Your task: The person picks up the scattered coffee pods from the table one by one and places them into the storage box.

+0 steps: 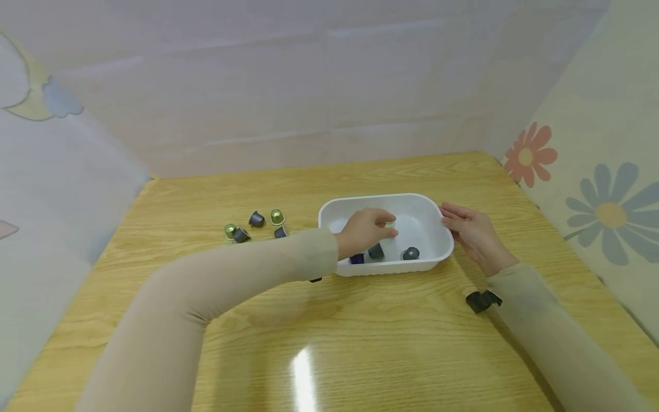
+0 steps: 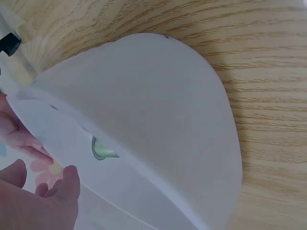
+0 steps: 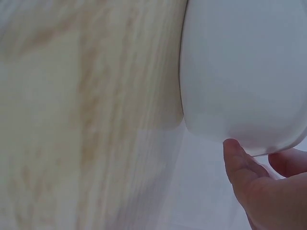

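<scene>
My left hand hovers over the white plastic tub, thumb and fingers apart with nothing between them. Below its fingertips lies a green coffee capsule, also visible inside the tub in the left wrist view. Nearer the tub's front wall lie a dark grey capsule, a dark purple capsule and a black-grey capsule. At the tub's right end, my right hand holds the rim; the right wrist view shows its digits at the wall and edge.
Left of the tub, green capsules and dark capsules lie loose on the wooden table. The left sleeve passes just in front of them and partly covers one. Flower-printed sheeting stands along the right edge.
</scene>
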`<control>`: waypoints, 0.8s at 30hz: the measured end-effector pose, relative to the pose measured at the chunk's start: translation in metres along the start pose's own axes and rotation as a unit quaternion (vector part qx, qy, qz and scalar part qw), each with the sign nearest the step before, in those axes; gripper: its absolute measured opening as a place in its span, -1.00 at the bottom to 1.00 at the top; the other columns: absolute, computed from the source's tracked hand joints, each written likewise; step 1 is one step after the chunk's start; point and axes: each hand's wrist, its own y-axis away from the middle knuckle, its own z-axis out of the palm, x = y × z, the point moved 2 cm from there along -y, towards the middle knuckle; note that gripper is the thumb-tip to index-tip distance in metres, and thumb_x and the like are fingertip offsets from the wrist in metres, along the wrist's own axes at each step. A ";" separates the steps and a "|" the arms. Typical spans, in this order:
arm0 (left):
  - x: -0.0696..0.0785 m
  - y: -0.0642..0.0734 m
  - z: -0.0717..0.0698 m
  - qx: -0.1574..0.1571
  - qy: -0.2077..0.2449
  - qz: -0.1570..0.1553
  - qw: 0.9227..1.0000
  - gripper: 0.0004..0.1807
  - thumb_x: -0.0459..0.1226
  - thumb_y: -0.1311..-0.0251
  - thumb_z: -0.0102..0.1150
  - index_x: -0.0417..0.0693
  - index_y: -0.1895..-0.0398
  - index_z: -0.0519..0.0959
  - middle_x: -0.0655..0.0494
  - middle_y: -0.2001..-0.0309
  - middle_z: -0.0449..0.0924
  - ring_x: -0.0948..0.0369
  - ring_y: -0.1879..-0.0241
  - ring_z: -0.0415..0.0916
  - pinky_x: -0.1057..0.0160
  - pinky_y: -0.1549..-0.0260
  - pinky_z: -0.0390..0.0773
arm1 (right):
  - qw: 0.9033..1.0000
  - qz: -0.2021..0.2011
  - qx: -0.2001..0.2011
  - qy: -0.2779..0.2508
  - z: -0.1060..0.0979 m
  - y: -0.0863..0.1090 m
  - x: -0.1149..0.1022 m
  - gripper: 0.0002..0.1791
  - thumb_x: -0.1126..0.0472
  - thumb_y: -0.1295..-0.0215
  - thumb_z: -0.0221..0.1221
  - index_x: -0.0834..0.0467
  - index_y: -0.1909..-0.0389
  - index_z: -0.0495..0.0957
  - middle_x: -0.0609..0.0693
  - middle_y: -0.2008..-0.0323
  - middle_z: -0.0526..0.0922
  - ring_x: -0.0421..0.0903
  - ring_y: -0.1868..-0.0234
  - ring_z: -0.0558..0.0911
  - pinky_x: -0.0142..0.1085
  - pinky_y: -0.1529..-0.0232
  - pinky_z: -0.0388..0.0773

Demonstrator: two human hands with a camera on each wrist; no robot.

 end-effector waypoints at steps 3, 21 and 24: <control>-0.002 0.005 -0.009 0.014 0.010 0.010 1.000 -0.58 -0.24 -0.34 0.18 -0.16 -0.23 0.50 0.05 -0.22 0.51 0.12 -0.24 0.40 0.31 -0.17 0.41 | 1.000 -0.001 0.001 -0.003 -0.002 -0.001 0.001 -0.35 0.31 -0.48 0.00 0.27 -0.49 -0.01 0.20 -0.46 0.03 0.00 -0.45 0.12 -0.36 -0.25 0.35; -0.053 0.044 -0.084 0.116 0.114 -0.032 0.986 -0.54 -0.17 -0.38 0.13 -0.13 -0.28 0.45 -0.06 -0.24 0.46 0.08 -0.22 0.40 0.08 -0.18 0.43 | 1.000 0.005 0.011 0.020 -0.012 0.000 0.003 -0.36 0.31 -0.49 -0.02 0.26 -0.50 -0.01 0.19 -0.47 0.03 0.00 -0.45 0.12 -0.22 -0.34 0.21; -0.064 0.051 -0.092 0.128 0.119 -0.035 0.984 -0.55 -0.18 -0.39 0.13 -0.16 -0.27 0.45 -0.08 -0.24 0.46 0.06 -0.22 0.39 0.08 -0.20 0.41 | 1.000 0.004 0.012 0.020 -0.014 0.000 0.003 -0.35 0.30 -0.49 -0.01 0.25 -0.50 -0.01 0.19 -0.46 0.04 -0.01 -0.45 0.13 -0.28 -0.31 0.25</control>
